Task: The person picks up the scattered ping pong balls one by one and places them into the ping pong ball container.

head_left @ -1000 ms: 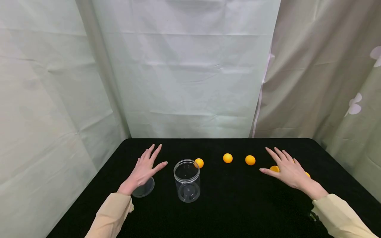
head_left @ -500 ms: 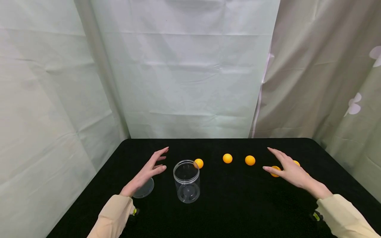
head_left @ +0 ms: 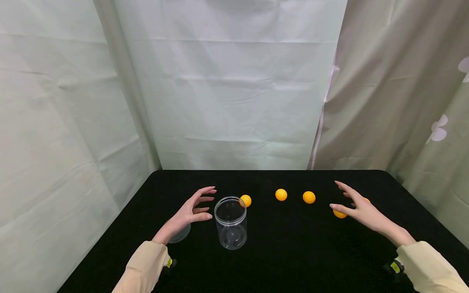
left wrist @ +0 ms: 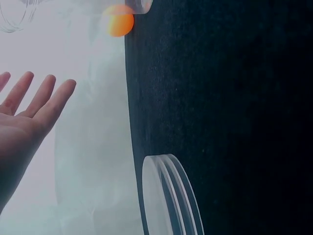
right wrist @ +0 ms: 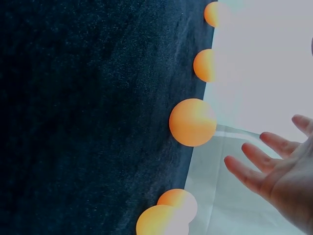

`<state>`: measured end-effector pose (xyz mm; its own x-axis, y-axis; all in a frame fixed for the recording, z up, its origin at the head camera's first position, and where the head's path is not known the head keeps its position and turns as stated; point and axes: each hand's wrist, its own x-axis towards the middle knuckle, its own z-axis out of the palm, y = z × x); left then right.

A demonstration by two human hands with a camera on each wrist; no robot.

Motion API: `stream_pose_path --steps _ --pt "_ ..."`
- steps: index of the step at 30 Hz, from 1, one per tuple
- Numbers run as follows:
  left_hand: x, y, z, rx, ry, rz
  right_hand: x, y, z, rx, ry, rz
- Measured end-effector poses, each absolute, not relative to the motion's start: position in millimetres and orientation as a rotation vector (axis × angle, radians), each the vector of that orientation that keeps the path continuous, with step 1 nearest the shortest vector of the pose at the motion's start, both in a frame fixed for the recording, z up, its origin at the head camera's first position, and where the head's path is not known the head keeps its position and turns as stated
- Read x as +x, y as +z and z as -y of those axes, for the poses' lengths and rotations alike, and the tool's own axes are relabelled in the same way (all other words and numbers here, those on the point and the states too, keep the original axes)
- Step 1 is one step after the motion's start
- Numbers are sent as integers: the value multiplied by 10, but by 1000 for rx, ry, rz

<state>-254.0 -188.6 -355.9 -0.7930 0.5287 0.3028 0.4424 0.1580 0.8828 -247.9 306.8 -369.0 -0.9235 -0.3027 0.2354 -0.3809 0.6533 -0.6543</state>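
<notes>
A clear, lidless plastic jar stands upright on the black table. Just left of it my left hand hovers, fingers loosely extended towards the jar and holding nothing. Partly behind that wrist lies the jar's clear round lid, seen edge-on as a lid in the left wrist view. My right hand is raised at the right, relaxed and without anything in it. An orange ping-pong ball shows beneath its thumb, and another is mostly hidden behind the hand.
Along the back, one orange ball sits behind the jar's rim, with a second ball and a third ball farther right. Pale curtains enclose the black table behind and at both sides.
The left hand has moved right, closer to the jar, and rolled from palm-down onto its side. My right hand has rolled likewise and drifted slightly right. Jar and balls stay put.
</notes>
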Motion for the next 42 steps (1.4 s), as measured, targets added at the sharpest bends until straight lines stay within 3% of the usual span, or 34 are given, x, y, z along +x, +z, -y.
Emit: stream_pose_path --steps 26,42 --pt "-2505 -3596 1746 980 1749 -2201 -2490 -3763 -3295 467 1121 2799" --pt "-2702 -3868 1779 986 1790 -2161 -2461 -3759 -3470 430 1103 2783"
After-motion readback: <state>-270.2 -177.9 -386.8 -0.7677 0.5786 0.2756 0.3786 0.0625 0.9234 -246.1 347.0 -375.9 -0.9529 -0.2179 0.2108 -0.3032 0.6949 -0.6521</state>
